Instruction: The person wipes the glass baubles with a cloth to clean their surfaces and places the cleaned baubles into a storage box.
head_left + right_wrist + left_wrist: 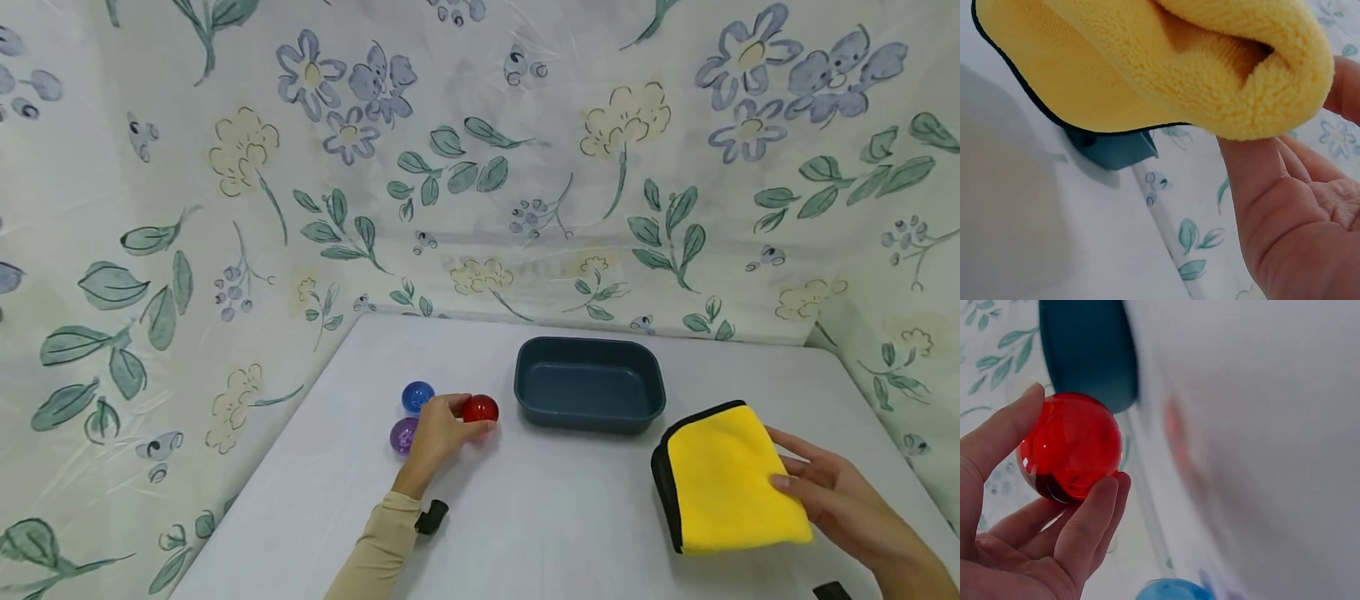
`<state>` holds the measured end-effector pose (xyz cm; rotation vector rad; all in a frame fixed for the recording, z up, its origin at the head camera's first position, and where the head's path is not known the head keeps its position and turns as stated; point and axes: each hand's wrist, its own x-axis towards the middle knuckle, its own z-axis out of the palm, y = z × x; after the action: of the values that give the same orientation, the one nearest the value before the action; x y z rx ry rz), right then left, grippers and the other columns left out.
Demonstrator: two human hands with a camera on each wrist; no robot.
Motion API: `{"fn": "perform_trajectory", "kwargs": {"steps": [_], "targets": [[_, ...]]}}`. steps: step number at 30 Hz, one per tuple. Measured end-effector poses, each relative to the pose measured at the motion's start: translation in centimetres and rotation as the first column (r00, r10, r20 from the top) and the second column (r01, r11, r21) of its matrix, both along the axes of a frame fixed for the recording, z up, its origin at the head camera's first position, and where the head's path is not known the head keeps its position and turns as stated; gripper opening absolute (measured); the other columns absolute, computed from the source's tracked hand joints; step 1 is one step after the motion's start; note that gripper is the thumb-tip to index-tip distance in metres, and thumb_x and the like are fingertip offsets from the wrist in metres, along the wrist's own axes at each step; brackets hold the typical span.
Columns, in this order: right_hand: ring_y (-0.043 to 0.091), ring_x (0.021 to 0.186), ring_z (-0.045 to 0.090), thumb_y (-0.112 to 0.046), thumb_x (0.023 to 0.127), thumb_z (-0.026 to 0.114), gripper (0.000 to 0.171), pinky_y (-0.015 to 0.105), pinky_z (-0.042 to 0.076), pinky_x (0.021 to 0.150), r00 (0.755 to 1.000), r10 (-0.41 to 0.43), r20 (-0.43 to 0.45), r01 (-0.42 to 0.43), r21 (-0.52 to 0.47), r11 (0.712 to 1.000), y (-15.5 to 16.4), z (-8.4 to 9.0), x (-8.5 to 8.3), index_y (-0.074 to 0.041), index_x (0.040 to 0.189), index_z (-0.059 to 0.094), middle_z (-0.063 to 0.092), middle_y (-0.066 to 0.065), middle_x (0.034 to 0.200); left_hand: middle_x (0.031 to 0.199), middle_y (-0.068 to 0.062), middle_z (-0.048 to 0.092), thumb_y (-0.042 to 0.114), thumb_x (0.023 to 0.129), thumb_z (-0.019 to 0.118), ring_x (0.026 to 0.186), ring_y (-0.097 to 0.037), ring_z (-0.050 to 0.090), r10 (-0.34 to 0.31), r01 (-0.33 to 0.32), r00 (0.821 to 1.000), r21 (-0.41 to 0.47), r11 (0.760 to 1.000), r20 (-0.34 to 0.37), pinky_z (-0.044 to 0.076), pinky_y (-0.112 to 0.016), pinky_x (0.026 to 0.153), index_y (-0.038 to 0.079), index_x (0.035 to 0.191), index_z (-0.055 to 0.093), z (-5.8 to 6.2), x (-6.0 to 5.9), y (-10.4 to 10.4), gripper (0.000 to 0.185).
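Right hand (pixel 840 500) at near table edge, fingers loosely spread, thumb touching folded yellow microfibre cloth (pixel 731 479). Left hand (pixel 438 433) pinches clear red glossy ball (pixel 480 409) just beside blue ball (pixel 417 397) and purple ball (pixel 402 435). Dark teal plastic tray (pixel 588 412) sits between, on white table (pixel 540 517)

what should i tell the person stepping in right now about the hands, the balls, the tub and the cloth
Left hand: fingers curled round the red ball, beside the blue ball and purple ball.
Right hand: fingers straight, touching the right edge of the folded yellow cloth, which lies on the table.
The dark teal tub sits between the balls and the cloth, with nothing in it.
Done: red ball gripped.
Left, as it looks: no ball is in the tub yet; blue and purple sit on the table; the cloth stays folded.
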<state>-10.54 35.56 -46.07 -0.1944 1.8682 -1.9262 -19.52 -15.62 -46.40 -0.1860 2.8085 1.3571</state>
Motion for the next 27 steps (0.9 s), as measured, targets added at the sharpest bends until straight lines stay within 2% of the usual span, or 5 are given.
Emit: {"fn": "perform_trajectory", "kwargs": {"steps": [6, 11, 16, 22, 27], "targets": [[0.017, 0.098, 0.076, -0.003, 0.108, 0.044, 0.059, 0.032, 0.065, 0.084, 0.994, -0.033, -0.101, 0.032, -0.004, 0.999, -1.8, 0.9, -0.8, -0.051, 0.143, 0.049, 0.073, -0.016, 0.126, 0.131, -0.015, 0.072, 0.029, 0.081, 0.09, 0.118, -0.032, 0.067, -0.034, 0.036, 0.999, 0.04, 0.999, -0.04, 0.062, -0.046, 0.096, 0.004, 0.137, 0.066, 1.8, 0.5, 0.6, 0.066], [0.013, 0.098, 0.076, -0.007, 0.107, 0.053, 0.064, 0.028, 0.065, 0.082, 0.974, -0.087, -0.209, 0.119, 0.143, 0.983, -4.2, 2.2, -1.5, -0.025, 0.164, 0.031, 0.07, -0.025, 0.125, 0.132, -0.013, 0.072, 0.032, 0.08, 0.091, 0.117, -0.031, 0.067, -0.084, 0.09, 0.994, 0.093, 0.992, -0.066, 0.064, -0.043, 0.093, 0.007, 0.137, 0.067, 3.3, 0.9, 1.9, 0.067], [0.01, 0.094, 0.076, -0.015, 0.106, 0.058, 0.067, 0.025, 0.064, 0.08, 0.949, -0.117, -0.294, 0.195, 0.252, 0.948, -6.4, 3.4, -2.3, -0.006, 0.163, 0.026, 0.066, -0.033, 0.119, 0.132, -0.013, 0.071, 0.028, 0.081, 0.09, 0.119, -0.031, 0.067, -0.143, 0.163, 0.981, 0.162, 0.973, -0.13, 0.063, -0.042, 0.094, 0.007, 0.138, 0.066, 4.6, 1.2, 3.5, 0.065], [0.012, 0.09, 0.076, -0.012, 0.106, 0.058, 0.062, 0.025, 0.065, 0.077, 0.928, -0.146, -0.343, 0.225, 0.203, 0.953, -8.0, 4.2, -3.0, -0.003, 0.161, 0.031, 0.07, -0.029, 0.118, 0.129, -0.014, 0.072, 0.026, 0.08, 0.091, 0.12, -0.03, 0.068, -0.183, 0.227, 0.959, 0.205, 0.952, -0.215, 0.063, -0.041, 0.095, 0.004, 0.136, 0.066, 5.4, 1.2, 5.1, 0.065], [0.011, 0.089, 0.076, -0.018, 0.106, 0.059, 0.062, 0.024, 0.064, 0.077, 0.926, -0.19, -0.326, 0.26, 0.185, 0.948, -9.0, 4.8, -3.5, -0.004, 0.16, 0.033, 0.07, -0.028, 0.114, 0.127, -0.014, 0.073, 0.025, 0.078, 0.092, 0.116, -0.029, 0.071, -0.2, 0.256, 0.951, 0.237, 0.937, -0.234, 0.063, -0.039, 0.093, 0.005, 0.134, 0.068, 5.9, 1.2, 6.3, 0.064]]}}
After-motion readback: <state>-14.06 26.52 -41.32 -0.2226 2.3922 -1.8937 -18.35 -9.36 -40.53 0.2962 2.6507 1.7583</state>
